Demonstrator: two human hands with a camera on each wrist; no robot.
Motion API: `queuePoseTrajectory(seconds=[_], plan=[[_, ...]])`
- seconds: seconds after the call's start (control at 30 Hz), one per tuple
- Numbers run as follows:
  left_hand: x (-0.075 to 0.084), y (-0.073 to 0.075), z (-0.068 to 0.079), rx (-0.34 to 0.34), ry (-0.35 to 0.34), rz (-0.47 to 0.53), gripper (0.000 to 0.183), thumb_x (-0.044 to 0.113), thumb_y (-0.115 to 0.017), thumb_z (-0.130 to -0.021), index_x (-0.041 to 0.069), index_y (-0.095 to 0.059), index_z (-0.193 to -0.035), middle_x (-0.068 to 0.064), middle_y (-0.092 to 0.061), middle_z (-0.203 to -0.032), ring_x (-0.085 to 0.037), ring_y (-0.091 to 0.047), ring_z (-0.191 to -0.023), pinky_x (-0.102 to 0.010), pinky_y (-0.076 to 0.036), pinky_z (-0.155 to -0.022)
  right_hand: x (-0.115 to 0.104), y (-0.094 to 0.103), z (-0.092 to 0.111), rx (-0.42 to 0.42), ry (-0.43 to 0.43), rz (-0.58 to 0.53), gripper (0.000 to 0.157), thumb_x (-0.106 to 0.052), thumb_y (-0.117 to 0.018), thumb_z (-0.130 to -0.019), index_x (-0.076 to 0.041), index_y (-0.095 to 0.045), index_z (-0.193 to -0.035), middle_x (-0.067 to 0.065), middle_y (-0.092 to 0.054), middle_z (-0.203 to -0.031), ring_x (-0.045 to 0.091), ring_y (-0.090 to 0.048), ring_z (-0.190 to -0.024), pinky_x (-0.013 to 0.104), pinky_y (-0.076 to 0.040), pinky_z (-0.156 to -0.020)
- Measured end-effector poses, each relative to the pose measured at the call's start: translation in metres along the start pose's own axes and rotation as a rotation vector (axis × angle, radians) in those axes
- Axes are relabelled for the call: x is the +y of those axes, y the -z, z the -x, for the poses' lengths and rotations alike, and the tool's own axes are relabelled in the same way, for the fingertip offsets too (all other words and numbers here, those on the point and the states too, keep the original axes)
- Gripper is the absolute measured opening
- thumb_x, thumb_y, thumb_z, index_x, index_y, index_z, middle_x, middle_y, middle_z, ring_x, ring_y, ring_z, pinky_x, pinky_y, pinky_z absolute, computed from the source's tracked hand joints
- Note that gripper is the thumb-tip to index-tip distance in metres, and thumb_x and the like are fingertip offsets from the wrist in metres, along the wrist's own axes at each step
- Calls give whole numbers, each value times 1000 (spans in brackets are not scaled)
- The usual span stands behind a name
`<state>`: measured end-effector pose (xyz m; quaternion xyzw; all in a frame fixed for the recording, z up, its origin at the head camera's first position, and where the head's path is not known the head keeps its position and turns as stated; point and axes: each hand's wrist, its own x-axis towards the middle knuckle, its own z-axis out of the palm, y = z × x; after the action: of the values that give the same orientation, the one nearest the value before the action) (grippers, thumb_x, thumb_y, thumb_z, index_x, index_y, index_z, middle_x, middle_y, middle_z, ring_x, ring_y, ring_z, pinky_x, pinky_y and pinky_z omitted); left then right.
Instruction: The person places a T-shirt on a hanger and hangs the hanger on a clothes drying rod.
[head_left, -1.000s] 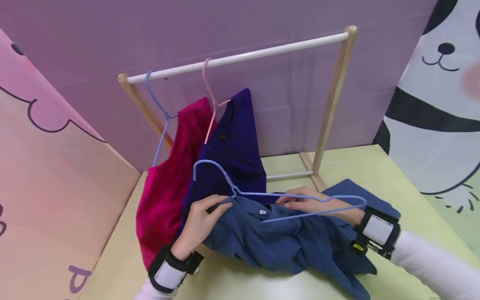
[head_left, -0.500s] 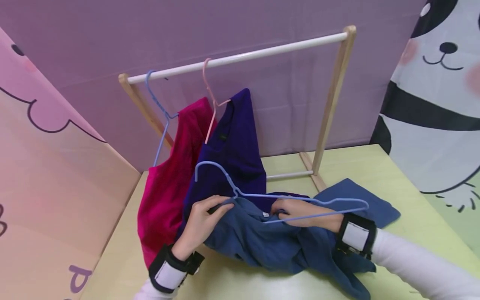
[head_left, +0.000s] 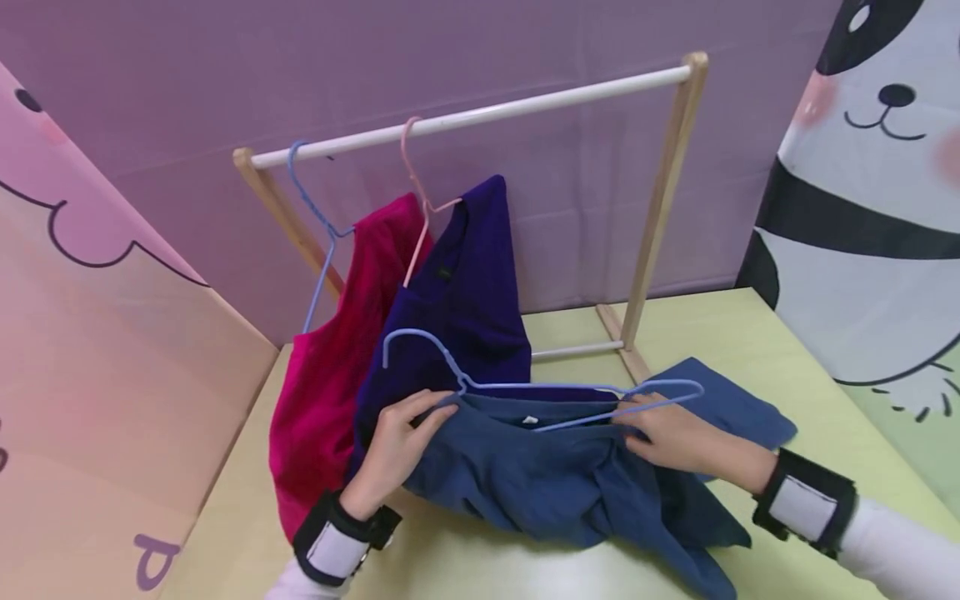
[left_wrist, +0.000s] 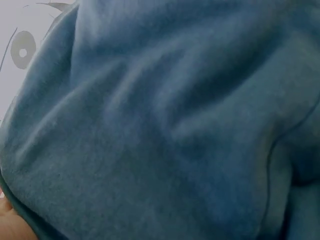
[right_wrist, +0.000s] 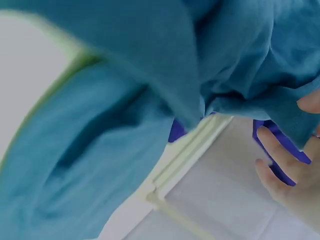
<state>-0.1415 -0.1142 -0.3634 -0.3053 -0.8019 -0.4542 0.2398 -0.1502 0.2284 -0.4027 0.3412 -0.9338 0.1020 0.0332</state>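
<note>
A blue-grey shirt [head_left: 517, 475] lies bunched on the table, its neckline with a small white label facing up. A light-blue hanger [head_left: 540, 386] has its left part hidden in the shirt, while its right end sticks out above the neckline. My left hand [head_left: 401, 442] pinches the collar beside the hanger's neck. At the collar's right side, my right hand [head_left: 667, 433] grips the neckline edge, just below the hanger's protruding end. The right wrist view shows cloth between thumb and fingers [right_wrist: 282, 152]; shirt cloth [left_wrist: 150, 140] fills most of the left wrist view.
Behind stands a wooden rack with a white rail [head_left: 525, 106]. A magenta garment [head_left: 322, 417] on a blue hanger [head_left: 318, 217] and a dark-purple garment [head_left: 465, 308] on a pink hanger [head_left: 412, 167] hang at its left. Patterned walls flank the pale-yellow table [head_left: 720, 325].
My right hand has moved right with the collar edge, widening the neckline. The hanger's right end has shifted slightly left and down. My left hand has stayed nearly still at the collar.
</note>
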Motion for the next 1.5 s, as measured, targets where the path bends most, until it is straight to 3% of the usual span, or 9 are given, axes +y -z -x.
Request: queuePoseTrajectory(seconds=[0.3, 0.53, 0.7, 0.83, 0.97, 1.13, 1.23, 1.4, 1.5], plan=[[-9, -4, 3, -31, -27, -48, 15, -2, -66, -75, 3, -69, -89, 0, -62, -74, -5, -51, -65, -16, -42, -59, 19, 22, 37, 279, 94, 55, 20, -4, -68, -68, -5, -67, -88, 1, -64, -85, 19, -58, -79, 40, -45, -70], [-20, -6, 7, -58, -19, -80, 10, 2, -66, -76, 4, -69, -86, -3, -63, -75, -6, -55, -67, -15, -44, -61, 30, 34, 47, 405, 158, 47, 21, -4, -67, -68, -11, -63, -87, -6, -59, -81, 10, -53, -71, 31, -44, -63], [-21, -4, 7, -94, -18, -103, 11, 1, -66, -75, 4, -69, -85, -3, -64, -77, -8, -57, -70, -15, -44, -64, 27, 45, 45, 460, 175, 37, 6, -15, -60, -80, -12, -61, -84, -6, -58, -80, 12, -54, -71, 28, -41, -67], [-18, -3, 7, -122, -15, -107, 13, -1, -67, -74, 4, -69, -85, -3, -66, -80, -10, -58, -73, -14, -44, -67, 19, 52, 39, 521, 221, -40, 21, -28, -47, -90, -12, -60, -85, -5, -58, -81, 11, -55, -70, 20, -41, -65], [-15, -5, 6, -148, -1, -82, 13, -1, -66, -75, 3, -69, -87, -3, -66, -81, -11, -58, -74, -17, -45, -67, 7, 56, 28, 585, 294, -152, 26, -28, -43, -92, -9, -61, -87, -1, -60, -81, 9, -55, -71, 14, -41, -64], [-12, -7, 5, -152, 0, -69, 12, 2, -65, -77, 4, -69, -88, -2, -65, -82, -10, -58, -76, -20, -47, -67, -7, 56, 16, 584, 324, -240, 24, -24, -45, -92, -8, -62, -90, 1, -60, -84, 9, -56, -76, 11, -41, -69], [-12, -8, 5, -138, -7, -66, 11, 3, -65, -78, 5, -68, -88, -2, -65, -82, -10, -58, -75, -21, -47, -67, -14, 53, 13, 564, 316, -301, 10, -9, -58, -85, -7, -63, -93, 3, -61, -90, 8, -57, -84, 10, -41, -73], [-12, -9, 5, -115, -23, -58, 10, 4, -63, -79, 5, -68, -88, -2, -64, -81, -10, -58, -74, -20, -46, -67, -20, 49, 12, 501, 215, -456, 57, 18, -69, -61, 1, -56, -113, 9, -55, -116, 1, -54, -96, 11, -45, -73], [-12, -10, 5, -106, -18, -46, 10, 4, -64, -79, 5, -68, -88, -1, -64, -80, -10, -57, -73, -19, -46, -66, -20, 48, 14, 460, 104, -451, 58, 12, -71, -62, 3, -54, -116, 10, -56, -114, 1, -57, -87, 12, -46, -69]])
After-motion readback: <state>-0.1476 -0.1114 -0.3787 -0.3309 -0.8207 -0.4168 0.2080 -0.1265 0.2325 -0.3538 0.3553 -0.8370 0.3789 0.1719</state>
